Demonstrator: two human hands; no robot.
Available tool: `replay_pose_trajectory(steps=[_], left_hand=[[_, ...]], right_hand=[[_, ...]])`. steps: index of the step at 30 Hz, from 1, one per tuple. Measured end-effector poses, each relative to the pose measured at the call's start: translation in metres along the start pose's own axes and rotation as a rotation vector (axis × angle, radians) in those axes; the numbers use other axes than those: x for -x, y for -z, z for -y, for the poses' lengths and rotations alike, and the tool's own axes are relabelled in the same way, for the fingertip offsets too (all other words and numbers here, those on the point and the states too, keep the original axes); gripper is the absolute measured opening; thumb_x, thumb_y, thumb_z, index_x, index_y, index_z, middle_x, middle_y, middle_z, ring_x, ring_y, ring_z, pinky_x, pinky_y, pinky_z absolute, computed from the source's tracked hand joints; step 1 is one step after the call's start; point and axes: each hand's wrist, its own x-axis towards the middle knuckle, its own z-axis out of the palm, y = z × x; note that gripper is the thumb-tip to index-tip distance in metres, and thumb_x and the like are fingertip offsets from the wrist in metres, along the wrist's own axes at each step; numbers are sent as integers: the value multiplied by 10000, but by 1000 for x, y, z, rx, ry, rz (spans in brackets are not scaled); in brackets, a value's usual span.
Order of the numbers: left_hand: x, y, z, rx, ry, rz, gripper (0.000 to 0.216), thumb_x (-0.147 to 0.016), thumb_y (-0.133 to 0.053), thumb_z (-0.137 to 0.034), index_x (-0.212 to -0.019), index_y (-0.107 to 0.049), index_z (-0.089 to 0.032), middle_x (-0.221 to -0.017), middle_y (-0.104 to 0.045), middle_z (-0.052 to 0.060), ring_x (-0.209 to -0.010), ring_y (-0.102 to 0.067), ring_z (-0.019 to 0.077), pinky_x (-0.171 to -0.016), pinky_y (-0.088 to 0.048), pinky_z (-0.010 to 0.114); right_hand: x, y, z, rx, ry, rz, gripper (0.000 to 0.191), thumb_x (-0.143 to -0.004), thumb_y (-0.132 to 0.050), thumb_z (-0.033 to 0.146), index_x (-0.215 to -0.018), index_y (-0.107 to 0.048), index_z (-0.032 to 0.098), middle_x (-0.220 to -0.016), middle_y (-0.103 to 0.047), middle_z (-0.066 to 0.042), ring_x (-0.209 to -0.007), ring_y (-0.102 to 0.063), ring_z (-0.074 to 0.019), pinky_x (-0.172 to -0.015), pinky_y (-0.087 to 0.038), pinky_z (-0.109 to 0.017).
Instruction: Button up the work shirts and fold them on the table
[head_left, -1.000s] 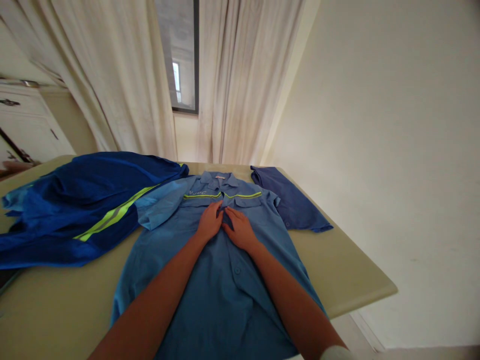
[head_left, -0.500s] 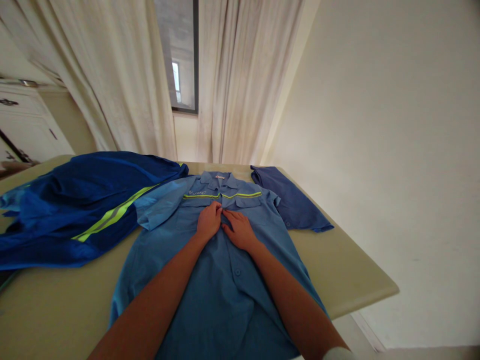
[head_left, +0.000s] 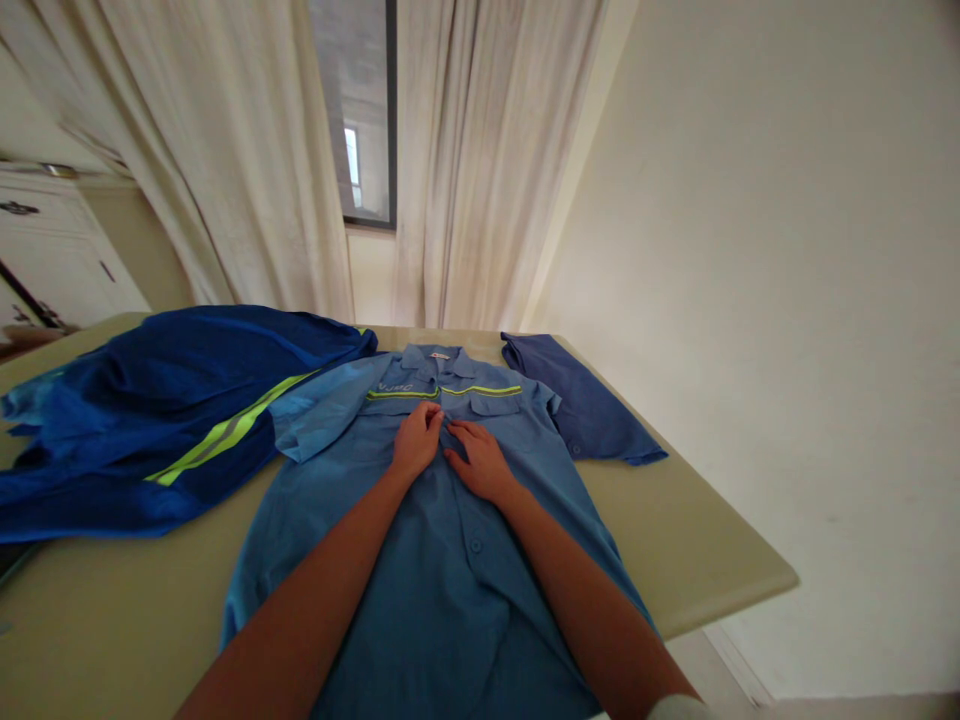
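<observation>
A blue short-sleeved work shirt (head_left: 420, 600) lies front up on the table, collar away from me, with a yellow reflective stripe across its chest. At its front placket, just below the stripe, my left hand (head_left: 417, 440) is closed in a pinch on the cloth. My right hand (head_left: 480, 460) rests beside it on the placket's right side, fingers laid on the fabric and thumb apart from them. The fingertips hide whatever small part lies between the two hands. A button (head_left: 475, 546) shows lower down the placket.
A darker blue garment (head_left: 202, 380) with a wide reflective band is heaped on the left, touching the shirt's sleeve. Folded dark-blue cloth (head_left: 570, 400) lies by the right sleeve. The table (head_left: 720, 560) ends near a wall; curtains (head_left: 247, 200) hang behind it.
Both hands stay at the same place on the placket; the fingertips have shifted only very slightly. The shirt and other garments lie as before.
</observation>
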Motion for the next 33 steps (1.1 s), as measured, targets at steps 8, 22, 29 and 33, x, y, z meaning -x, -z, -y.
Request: replay_pose_trajectory(steps=[8, 22, 29, 33], left_hand=[[0, 1, -1, -33, 4, -20, 190, -976, -533, -284, -1074, -669, -195, -1054, -767, 87, -1011, -714, 227, -936, -540, 377], [2, 3, -6, -95, -63, 36, 236, -918, -592, -214, -1104, -735, -195, -1108, -775, 73, -1008, -715, 214, -952, -540, 338], [4, 7, -9, -244, -62, 70, 175, -976, -553, -262, -1050, -705, -212, -1028, -775, 63, -972, -716, 229, -881, -518, 332], [5, 6, -10, -327, -105, 73, 170, -988, -528, -246, -1048, -683, -214, -1039, -767, 73, -983, -707, 239, -879, -503, 335]], right_hand=[[0, 1, 2, -2, -3, -14, 425, -979, -589, 303, -1393, -600, 208, -1449, -577, -109, -1319, -528, -247, -1132, -397, -407], [0, 0, -1, -26, 4, 0, 520, -964, -581, 289, -1474, -524, 207, -1475, -549, -120, -1340, -512, -253, -1146, -389, -422], [-1, -2, -1, -22, 14, -15, 508, -956, -598, 265, -1454, -537, 182, -1441, -576, -123, -1311, -529, -252, -1131, -400, -417], [-1, -2, 0, -19, 16, -17, 505, -958, -594, 270, -1452, -536, 184, -1430, -585, -121, -1295, -535, -259, -1121, -404, -422]])
